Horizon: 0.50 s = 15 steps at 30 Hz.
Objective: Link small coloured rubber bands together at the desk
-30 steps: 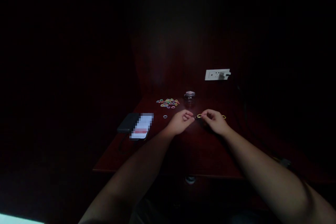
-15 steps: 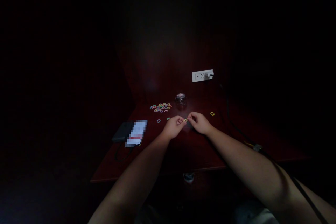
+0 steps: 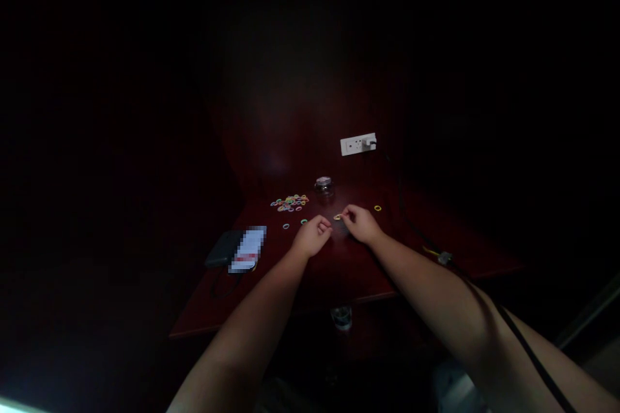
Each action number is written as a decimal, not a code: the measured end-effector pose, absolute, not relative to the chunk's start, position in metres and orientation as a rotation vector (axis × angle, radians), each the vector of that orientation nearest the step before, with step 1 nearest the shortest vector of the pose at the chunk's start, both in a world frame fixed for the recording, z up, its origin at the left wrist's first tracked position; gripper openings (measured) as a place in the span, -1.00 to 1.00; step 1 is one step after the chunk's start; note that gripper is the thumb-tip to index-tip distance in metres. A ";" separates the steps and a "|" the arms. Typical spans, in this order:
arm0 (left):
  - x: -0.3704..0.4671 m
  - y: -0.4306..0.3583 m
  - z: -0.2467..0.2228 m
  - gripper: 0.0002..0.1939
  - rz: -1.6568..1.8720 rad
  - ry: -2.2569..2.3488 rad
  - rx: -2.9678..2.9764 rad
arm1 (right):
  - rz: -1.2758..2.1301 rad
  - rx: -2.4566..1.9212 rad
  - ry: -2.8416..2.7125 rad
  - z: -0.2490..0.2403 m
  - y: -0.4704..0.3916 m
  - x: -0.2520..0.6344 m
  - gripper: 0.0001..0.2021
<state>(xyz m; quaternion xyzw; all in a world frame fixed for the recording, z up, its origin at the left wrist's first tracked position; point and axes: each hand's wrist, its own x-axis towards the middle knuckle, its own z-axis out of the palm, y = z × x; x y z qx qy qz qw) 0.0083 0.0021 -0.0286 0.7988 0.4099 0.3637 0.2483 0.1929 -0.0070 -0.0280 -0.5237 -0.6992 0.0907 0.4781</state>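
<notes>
Over the dark red table [image 3: 281,297], my right hand [image 3: 361,224] pinches a small yellowish band [image 3: 338,217] between thumb and fingertips. To its left, my left hand [image 3: 314,236] has its fingers curled, apart from the band; whether anything small is in them cannot be made out. A green band [image 3: 303,221] lies just beyond my left hand, and a pale blue band [image 3: 285,226] is further left. Several colourful bands [image 3: 290,202] form a loose pile behind them. One yellow band [image 3: 378,208] lies alone on the right.
A small lidded jar [image 3: 324,186] stands near the back wall. At the left lie a dark flat case [image 3: 223,248] and a pixelated phone-like object [image 3: 248,250]. A white wall socket [image 3: 358,144] holds a plug, and a dark cable runs down the right side.
My hands have moved apart; the yellowish band is now at my right fingertips only. The whole view has shifted slightly, with the socket and jar appearing further left.
</notes>
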 end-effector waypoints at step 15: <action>0.003 0.000 -0.031 -0.89 1.002 1.102 2.142 | 0.084 -1.706 -1.222 -0.026 0.011 0.269 -0.87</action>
